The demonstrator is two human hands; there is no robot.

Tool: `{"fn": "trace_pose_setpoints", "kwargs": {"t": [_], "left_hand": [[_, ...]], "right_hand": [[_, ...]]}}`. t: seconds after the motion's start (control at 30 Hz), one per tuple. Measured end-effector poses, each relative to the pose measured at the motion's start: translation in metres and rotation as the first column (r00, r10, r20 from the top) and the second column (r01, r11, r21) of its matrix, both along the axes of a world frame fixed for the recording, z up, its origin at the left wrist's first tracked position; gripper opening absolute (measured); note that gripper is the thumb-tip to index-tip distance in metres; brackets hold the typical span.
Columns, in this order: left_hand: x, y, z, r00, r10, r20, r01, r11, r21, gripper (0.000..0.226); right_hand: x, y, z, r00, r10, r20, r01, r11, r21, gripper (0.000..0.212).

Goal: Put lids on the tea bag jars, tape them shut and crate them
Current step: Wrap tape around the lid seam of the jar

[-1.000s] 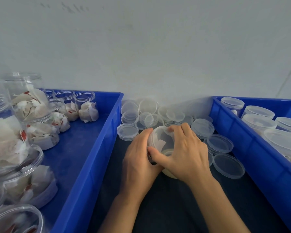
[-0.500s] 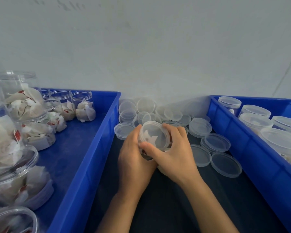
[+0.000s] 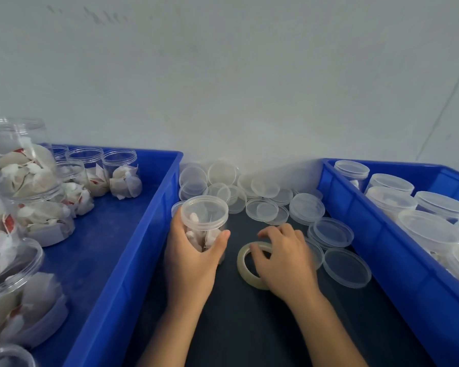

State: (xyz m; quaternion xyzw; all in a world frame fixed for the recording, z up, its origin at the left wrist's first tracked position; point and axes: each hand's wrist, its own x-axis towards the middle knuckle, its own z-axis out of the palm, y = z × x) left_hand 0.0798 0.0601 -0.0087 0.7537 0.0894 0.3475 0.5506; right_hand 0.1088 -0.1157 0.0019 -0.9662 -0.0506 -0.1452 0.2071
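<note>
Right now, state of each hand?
Left hand: grips the lidded tea bag jar.
Right hand: fingers curled on the tape roll lying on the dark table.

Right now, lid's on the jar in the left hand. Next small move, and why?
Probably lift the tape roll and bring it to the jar. The left hand grips the jar upright, its lid already seated but with no tape visible on it. The right hand rests on the roll, fingers curled over its rim, and the roll lies flat on the dark table.
</note>
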Motion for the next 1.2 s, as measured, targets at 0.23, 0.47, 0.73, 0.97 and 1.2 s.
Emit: {"fn": "trace_pose_setpoints", "kwargs": {"t": [0.23, 0.47, 0.73, 0.97, 1.2], "left_hand": [[-0.001, 0.002, -0.003, 1.0, 0.013, -0.011, -0.012, 0.998, 0.064, 0.1], [-0.009, -0.004, 0.004, 0.994, 0.099, 0.043, -0.103, 0.991, 0.083, 0.095], [-0.018, -0.012, 0.01, 0.89, 0.168, 0.424, -0.342, 0.861, 0.376, 0.058], [-0.025, -0.036, 0.008, 0.939, -0.126, 0.321, -0.024, 0.905, 0.426, 0.039], [-0.028, -0.041, 0.009, 0.944, -0.225, 0.241, 0.127, 0.922, 0.365, 0.032]], "right_hand": [[-0.01, 0.013, 0.005, 0.99, 0.135, -0.032, -0.139, 0.96, -0.243, 0.06], [-0.014, 0.012, 0.017, 0.959, 0.245, -0.143, -0.246, 0.969, 0.006, 0.043], [-0.014, 0.0, 0.049, 0.969, 0.248, 0.002, -0.128, 0.496, 0.859, 0.034], [-0.027, -0.009, 0.044, 0.948, 0.313, 0.059, -0.137, 0.233, 0.963, 0.048], [-0.039, -0.011, 0.035, 0.957, 0.269, 0.111, -0.093, -0.078, 0.993, 0.021]]}}
